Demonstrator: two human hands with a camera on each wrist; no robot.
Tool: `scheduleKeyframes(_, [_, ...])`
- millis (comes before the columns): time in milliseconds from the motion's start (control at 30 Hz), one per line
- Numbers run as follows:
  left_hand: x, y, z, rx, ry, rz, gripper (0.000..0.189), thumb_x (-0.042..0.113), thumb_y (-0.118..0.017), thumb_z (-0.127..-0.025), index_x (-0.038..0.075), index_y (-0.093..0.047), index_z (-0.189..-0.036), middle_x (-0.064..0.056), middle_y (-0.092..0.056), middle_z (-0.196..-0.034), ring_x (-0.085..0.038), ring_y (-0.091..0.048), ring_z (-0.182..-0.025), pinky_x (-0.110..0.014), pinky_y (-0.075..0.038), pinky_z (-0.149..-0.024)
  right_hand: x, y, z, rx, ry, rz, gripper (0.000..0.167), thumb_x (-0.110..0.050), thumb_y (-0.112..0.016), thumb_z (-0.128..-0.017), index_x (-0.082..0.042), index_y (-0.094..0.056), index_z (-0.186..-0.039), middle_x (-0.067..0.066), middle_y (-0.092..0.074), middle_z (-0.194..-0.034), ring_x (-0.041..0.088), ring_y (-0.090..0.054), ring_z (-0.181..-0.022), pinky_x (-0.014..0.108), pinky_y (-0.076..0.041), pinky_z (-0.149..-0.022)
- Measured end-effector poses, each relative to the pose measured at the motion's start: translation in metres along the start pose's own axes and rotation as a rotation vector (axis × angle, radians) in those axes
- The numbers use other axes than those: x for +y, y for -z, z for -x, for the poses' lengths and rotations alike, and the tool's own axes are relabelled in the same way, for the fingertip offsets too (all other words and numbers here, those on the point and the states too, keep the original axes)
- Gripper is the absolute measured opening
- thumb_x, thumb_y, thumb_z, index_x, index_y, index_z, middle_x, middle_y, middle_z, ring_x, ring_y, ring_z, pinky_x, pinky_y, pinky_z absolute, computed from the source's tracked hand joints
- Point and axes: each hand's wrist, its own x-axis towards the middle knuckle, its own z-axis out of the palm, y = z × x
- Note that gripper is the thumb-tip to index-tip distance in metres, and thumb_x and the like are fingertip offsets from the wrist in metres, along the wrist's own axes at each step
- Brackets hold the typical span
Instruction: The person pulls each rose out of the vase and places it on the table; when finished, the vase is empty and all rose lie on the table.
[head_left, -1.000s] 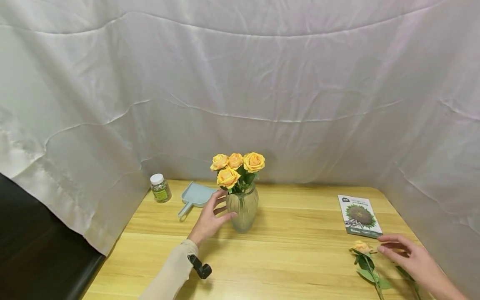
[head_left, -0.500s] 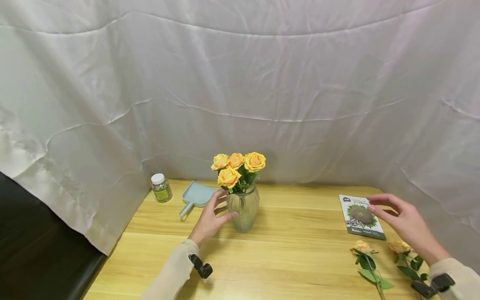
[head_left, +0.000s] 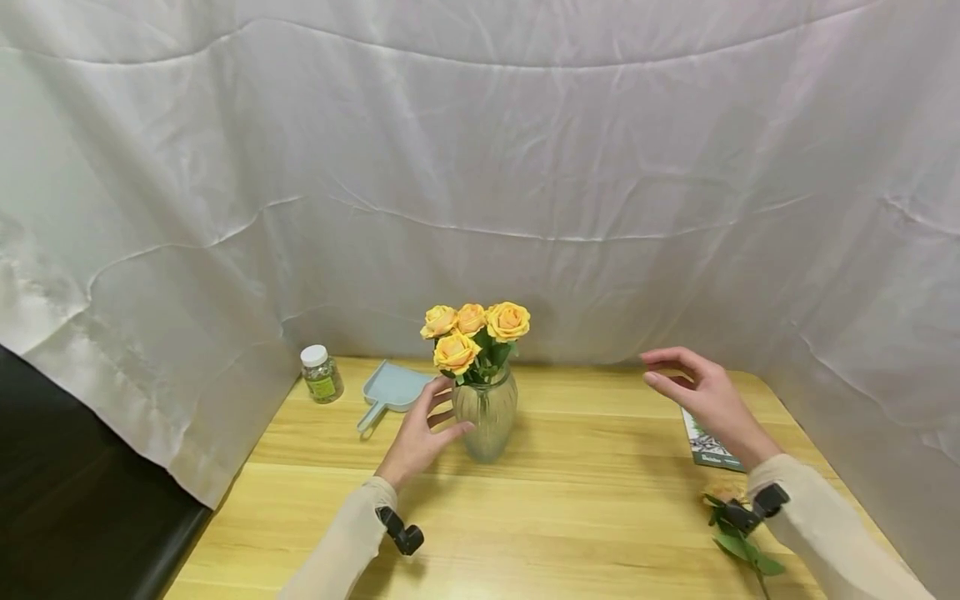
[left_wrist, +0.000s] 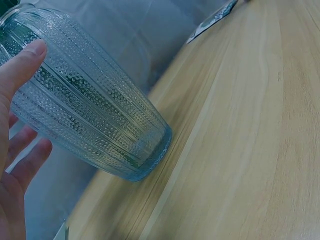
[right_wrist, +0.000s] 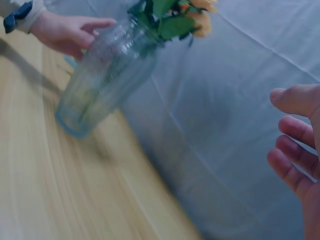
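Note:
A ribbed glass vase (head_left: 489,421) stands upright on the table, holding several yellow roses (head_left: 456,353). My left hand (head_left: 418,437) cups the vase from its left side. In the left wrist view the thumb lies on the beaded glass (left_wrist: 85,95), with the other fingers round the far side. To the right of the vase, my right hand (head_left: 701,396) is in the air above the table, its fingers loosely bent and nothing between them. The right wrist view shows these bare fingers (right_wrist: 295,150) apart from the vase.
A loose rose (head_left: 738,546) lies at the front right, partly under the right forearm. The picture packet (head_left: 708,450) is mostly covered by the right hand. At the back left are a blue dustpan (head_left: 397,386) and a white-lidded jar (head_left: 322,382). Grey cloth (head_left: 570,183) hangs behind.
My right hand has risen from beside the loose roses, passed over the packet, and moved left toward the vase, carrying nothing. The left hand has stayed at the vase.

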Motion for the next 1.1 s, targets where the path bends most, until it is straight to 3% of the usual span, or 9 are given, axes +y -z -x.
scheduleKeyframes(167, [0.000, 0.000, 0.000, -0.001, 0.007, 0.012, 0.085, 0.022, -0.090, -0.093, 0.020, -0.043, -0.163, -0.011, -0.045, -0.168, -0.039, -0.049, -0.154, -0.059, -0.051, -0.123, -0.007, -0.028, -0.020, -0.004, 0.042, -0.114, 0.033, -0.013, -0.070, -0.108, 0.000, -0.066, -0.139, -0.014, -0.071, -0.131, 0.005, -0.070, -0.118, 0.010, -0.057, -0.101])
scheduleKeyframes(400, [0.002, -0.001, 0.000, 0.004, -0.004, -0.032, 0.085, 0.022, -0.090, -0.093, 0.019, -0.042, -0.163, -0.010, -0.045, -0.168, -0.037, -0.049, -0.153, -0.054, -0.052, -0.124, -0.018, -0.062, -0.046, 0.004, 0.099, -0.204, 0.029, -0.009, -0.072, -0.106, 0.001, -0.070, -0.133, 0.018, -0.070, -0.139, 0.007, -0.070, -0.118, 0.016, -0.060, -0.101])
scheduleKeyframes(633, [0.000, 0.000, 0.001, 0.002, 0.007, -0.032, 0.087, 0.023, -0.089, -0.094, 0.019, -0.040, -0.165, -0.010, -0.044, -0.169, -0.037, -0.048, -0.154, -0.053, -0.052, -0.124, -0.031, -0.098, -0.061, -0.052, 0.099, -0.264, 0.030, -0.009, -0.074, -0.105, 0.002, -0.070, -0.132, 0.020, -0.070, -0.142, 0.011, -0.071, -0.120, 0.019, -0.060, -0.103])
scheduleKeyframes(900, [0.001, 0.001, 0.001, 0.006, -0.009, -0.033, 0.086, 0.025, -0.090, -0.093, 0.020, -0.041, -0.164, -0.010, -0.045, -0.168, -0.037, -0.049, -0.154, -0.053, -0.052, -0.123, -0.047, -0.140, -0.070, -0.131, 0.071, -0.305, 0.027, -0.007, -0.075, -0.103, 0.001, -0.072, -0.128, 0.021, -0.064, -0.151, 0.036, -0.066, -0.134, 0.027, -0.061, -0.108])
scheduleKeyframes(1100, [-0.001, 0.001, 0.000, 0.004, -0.019, -0.027, 0.086, 0.023, -0.089, -0.094, 0.019, -0.040, -0.164, -0.011, -0.045, -0.167, -0.037, -0.049, -0.154, -0.053, -0.052, -0.123, -0.056, -0.162, -0.075, -0.155, 0.050, -0.281, 0.026, -0.010, -0.074, -0.104, 0.002, -0.072, -0.128, 0.024, -0.062, -0.150, 0.044, -0.069, -0.128, 0.046, -0.063, -0.109])
